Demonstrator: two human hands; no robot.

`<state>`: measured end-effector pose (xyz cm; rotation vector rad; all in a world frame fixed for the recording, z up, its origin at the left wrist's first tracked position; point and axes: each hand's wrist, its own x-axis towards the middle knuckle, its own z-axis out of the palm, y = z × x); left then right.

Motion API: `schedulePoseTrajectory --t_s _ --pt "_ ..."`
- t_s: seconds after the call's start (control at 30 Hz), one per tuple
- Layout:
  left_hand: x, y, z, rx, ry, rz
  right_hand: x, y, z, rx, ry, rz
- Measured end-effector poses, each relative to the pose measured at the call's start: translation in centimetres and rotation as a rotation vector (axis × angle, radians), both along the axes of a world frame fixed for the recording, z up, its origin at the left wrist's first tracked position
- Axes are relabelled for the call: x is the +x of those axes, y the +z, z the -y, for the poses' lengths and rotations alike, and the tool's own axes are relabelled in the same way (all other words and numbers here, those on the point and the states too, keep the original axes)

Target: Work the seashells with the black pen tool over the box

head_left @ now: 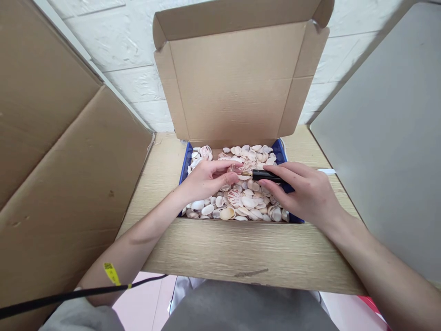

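My left hand (206, 179) is closed in a pinch around a small pinkish shell (234, 168), held over the shell-filled box. From the right, my right hand (308, 191) grips a slim black mini drill (265, 175), its brass-coloured chuck aimed left. The bit end is at or very close to the shell; whether it touches is too small to tell. Beneath both hands lie many loose shells (248, 202), mostly white and cream. A larger fan-shaped shell with reddish stripes (235, 197) is among them.
The shells fill a cardboard box with blue sides (184, 172), its brown lid (234, 82) raised. Cardboard (76, 170) walls off the left, a grey panel (386, 138) the right. A white object (326, 171) lies beyond my right hand. A black cable (69, 294) crosses below my left forearm.
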<state>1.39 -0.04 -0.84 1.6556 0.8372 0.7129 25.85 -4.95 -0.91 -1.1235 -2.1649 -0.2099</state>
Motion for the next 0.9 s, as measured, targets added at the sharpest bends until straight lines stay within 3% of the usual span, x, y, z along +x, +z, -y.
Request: schedulePoseTrajectory --t_s 0.17,0.53,0.73,0.9 --pt "0.02 -0.02 -0.03 -0.007 0.002 0.005 0.02 0.05 0.07 -0.053 -0.012 0.022" --pt "0.2 0.33 0.08 -0.108 0.024 0.082 -0.14 0.31 -0.1 0.012 -0.027 -0.034" --pt "0.16 0.33 0.02 -0.056 -0.002 0.034 0.05 0.52 -0.2 0.113 -0.009 -0.001" --pt "0.12 0.22 -0.04 -0.01 -0.026 0.016 0.06 0.53 -0.22 0.086 -0.056 -0.028"
